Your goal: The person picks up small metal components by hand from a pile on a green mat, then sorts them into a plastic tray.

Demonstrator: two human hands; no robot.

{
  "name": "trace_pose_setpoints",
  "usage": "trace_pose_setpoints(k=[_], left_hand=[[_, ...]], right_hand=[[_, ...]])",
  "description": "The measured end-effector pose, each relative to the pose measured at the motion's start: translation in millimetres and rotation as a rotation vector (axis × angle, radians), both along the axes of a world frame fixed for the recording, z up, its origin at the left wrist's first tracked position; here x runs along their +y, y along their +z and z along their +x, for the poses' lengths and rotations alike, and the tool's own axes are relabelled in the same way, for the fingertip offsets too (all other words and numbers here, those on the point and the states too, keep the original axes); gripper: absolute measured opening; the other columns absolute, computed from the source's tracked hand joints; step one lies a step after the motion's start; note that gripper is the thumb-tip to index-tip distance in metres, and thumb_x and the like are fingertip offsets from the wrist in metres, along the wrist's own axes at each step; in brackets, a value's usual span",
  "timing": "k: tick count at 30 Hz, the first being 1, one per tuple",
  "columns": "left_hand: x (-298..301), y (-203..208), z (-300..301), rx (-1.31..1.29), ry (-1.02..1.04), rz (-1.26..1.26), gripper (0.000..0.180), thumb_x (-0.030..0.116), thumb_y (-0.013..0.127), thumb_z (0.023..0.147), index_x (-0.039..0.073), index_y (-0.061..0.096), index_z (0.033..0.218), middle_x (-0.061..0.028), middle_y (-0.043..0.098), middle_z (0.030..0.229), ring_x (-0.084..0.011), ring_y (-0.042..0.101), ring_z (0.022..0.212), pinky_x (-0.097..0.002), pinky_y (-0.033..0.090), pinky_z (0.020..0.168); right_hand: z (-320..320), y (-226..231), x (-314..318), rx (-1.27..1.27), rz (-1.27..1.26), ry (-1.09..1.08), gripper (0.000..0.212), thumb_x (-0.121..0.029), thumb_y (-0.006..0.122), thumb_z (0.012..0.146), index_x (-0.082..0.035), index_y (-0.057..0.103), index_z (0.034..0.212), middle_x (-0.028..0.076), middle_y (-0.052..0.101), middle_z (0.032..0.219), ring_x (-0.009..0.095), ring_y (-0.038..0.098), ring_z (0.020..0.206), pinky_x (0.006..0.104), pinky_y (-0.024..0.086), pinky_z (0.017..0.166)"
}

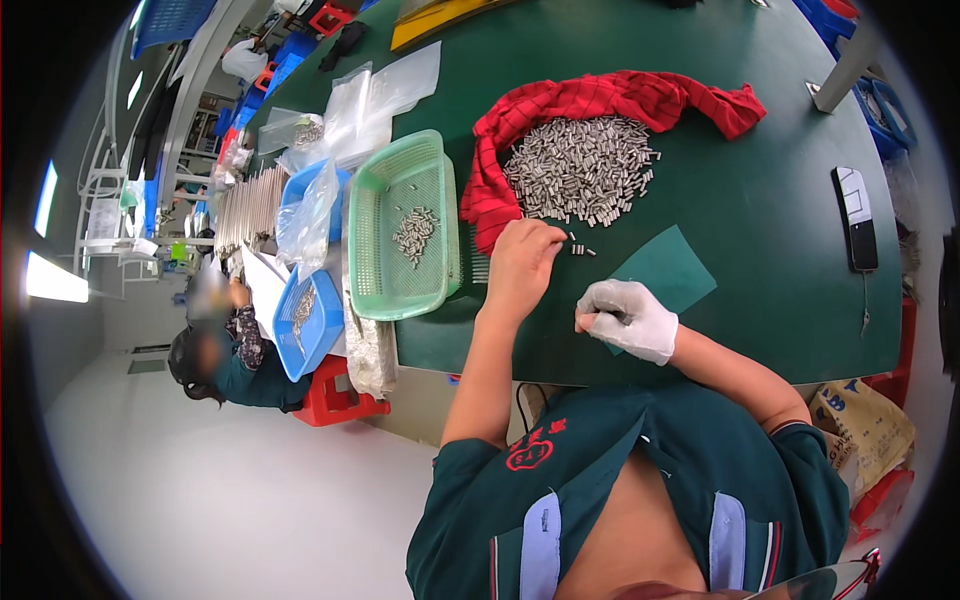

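A large heap of small metal cylinders (585, 165) lies on the green table, with a red checked cloth (490, 170) curled round its left and far sides. My bare left hand (524, 258) is at the heap's near edge, its fingers drawn together; any piece between them is too small to make out. Just beyond its fingertips are several loose cylinders (579, 250). My right hand (632, 318), in a white glove with bare fingertips, is curled closed over the near edge of a green sheet (672, 268). What it holds, if anything, is hidden.
Left of my left hand stands a light green basket (360, 275) with some cylinders inside. Beyond it are blue trays (325, 335) and plastic bags (375, 95). A phone (855, 215) lies at the right. Another person (240, 350) sits at the left.
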State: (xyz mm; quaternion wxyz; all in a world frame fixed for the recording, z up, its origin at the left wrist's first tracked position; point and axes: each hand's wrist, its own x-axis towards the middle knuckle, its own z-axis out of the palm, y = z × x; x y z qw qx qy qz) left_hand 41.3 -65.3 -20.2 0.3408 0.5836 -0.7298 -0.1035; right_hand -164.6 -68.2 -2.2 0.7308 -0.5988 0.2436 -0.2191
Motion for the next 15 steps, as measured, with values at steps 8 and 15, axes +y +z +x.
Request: trace_pose_setpoints(k=[8, 15], left_hand=[[-16.0, -15.4, -1.3, -0.104, -0.088, 0.127, 0.015, 0.001, 0.064, 0.074, 0.007, 0.064, 0.088, -0.0078, 0.056, 0.084, -0.0290, 0.055, 0.084, -0.0388, 0.045, 0.074], [-5.6, -20.4, -2.0, -0.099, 0.025, 0.159, 0.012, 0.000, 0.063, 0.075, 0.002, 0.058, 0.085, -0.0114, 0.057, 0.085, -0.0315, 0.055, 0.085, -0.0403, 0.045, 0.074]], right_hand=[[-3.2, -5.0, -0.1, -0.020, -0.006, -0.005, 0.011, -0.010, 0.059, 0.084, 0.000, 0.063, 0.085, 0.006, 0.062, 0.076, 0.010, 0.056, 0.068, 0.0242, 0.045, 0.060], [-2.9, -6.3, -0.5, -0.038, 0.009, -0.080, 0.013, -0.013, 0.057, 0.086, -0.002, 0.063, 0.084, 0.003, 0.060, 0.072, 0.008, 0.053, 0.062, 0.0238, 0.043, 0.056]])
